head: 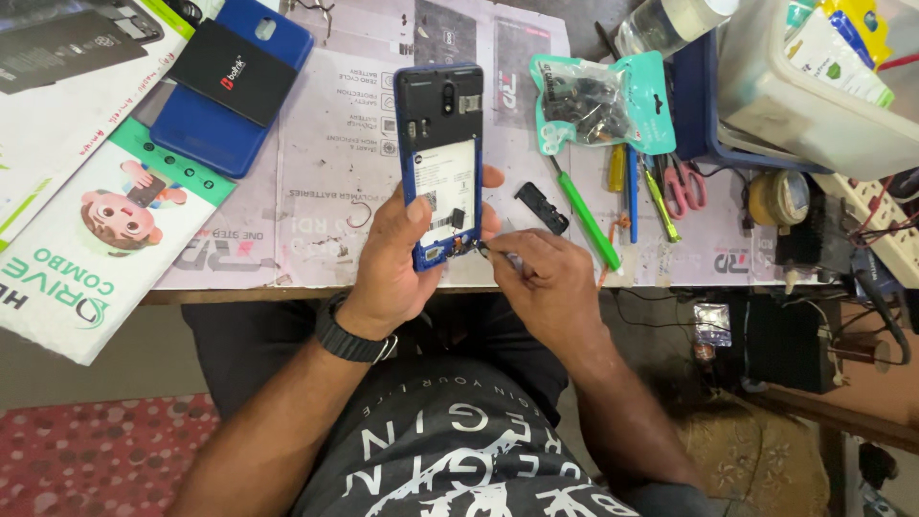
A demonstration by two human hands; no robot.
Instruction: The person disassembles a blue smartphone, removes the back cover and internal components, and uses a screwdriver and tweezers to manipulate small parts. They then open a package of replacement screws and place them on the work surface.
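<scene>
Here, at frame centre over the bench (316, 191) edge, left hand (392, 263) clasps the opened blue phone (440, 163) by its rigid side rails, right hand (550, 282) pinching a thin tool (498, 254) at its lower end; light, stiff, exposed internals likely fragile.

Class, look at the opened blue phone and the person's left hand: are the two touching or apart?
Touching. The head view shows the left hand wrapped around the opened blue phone, thumb pressed on its exposed inside and fingertips curled over its far edge.

Bright, even daylight with soft shadows (dimmer below the table edge), sharp centre, slight wide-angle stretch at the edges.
</scene>
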